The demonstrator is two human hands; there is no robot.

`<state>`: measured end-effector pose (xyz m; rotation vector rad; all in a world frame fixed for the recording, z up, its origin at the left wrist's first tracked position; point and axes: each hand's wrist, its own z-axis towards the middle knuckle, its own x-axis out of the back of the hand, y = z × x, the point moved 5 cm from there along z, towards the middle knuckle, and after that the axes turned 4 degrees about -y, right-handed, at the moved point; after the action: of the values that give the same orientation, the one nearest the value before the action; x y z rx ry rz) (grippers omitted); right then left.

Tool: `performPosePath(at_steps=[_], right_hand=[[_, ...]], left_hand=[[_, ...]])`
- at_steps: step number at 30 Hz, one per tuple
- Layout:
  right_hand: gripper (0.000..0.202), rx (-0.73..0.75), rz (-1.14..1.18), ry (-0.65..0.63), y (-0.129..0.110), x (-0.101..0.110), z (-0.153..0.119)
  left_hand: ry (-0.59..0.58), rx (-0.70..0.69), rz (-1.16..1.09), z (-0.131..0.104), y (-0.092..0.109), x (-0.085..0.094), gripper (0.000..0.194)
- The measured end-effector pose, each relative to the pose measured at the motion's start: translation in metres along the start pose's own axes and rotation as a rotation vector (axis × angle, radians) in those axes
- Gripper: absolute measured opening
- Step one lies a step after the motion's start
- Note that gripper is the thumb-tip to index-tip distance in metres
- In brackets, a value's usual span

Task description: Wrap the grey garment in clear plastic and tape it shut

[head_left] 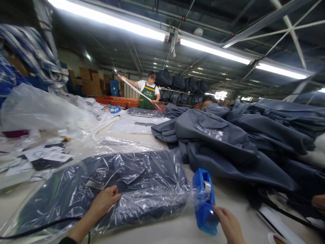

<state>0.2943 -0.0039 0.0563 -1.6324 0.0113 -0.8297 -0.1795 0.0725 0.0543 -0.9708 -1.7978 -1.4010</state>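
Observation:
A folded dark grey garment in a clear plastic bag (122,183) lies on the table in front of me. My left hand (105,200) rests flat on the bag near its front edge, fingers curled against the plastic. My right hand (230,225) grips the lower end of a blue tape dispenser (205,200), which stands at the bag's open right end and touches the bunched plastic there.
A heap of unbagged grey garments (228,142) fills the right side. Paper tags and cards (48,157) and loose plastic bags (38,108) lie at the left. A person in a green apron (148,91) stands at the far end holding a white strip. A black cable (38,228) runs by my left arm.

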Motion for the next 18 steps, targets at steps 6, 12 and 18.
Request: performPosePath(at_steps=[6,12,18], right_hand=[[0.045,-0.012,0.264,0.079,-0.007,-0.004,-0.004],[0.048,0.089,0.216,0.191,0.025,0.006,-0.043],[0.057,-0.176,0.481,0.015,0.064,-0.034,-0.065]], left_hand=[[-0.013,-0.021,0.01,0.004,-0.003,-0.003,0.022],[-0.011,-0.047,0.03,0.008,-0.006,-0.003,0.023],[-0.03,-0.051,0.038,0.005,-0.003,0.0,0.022]])
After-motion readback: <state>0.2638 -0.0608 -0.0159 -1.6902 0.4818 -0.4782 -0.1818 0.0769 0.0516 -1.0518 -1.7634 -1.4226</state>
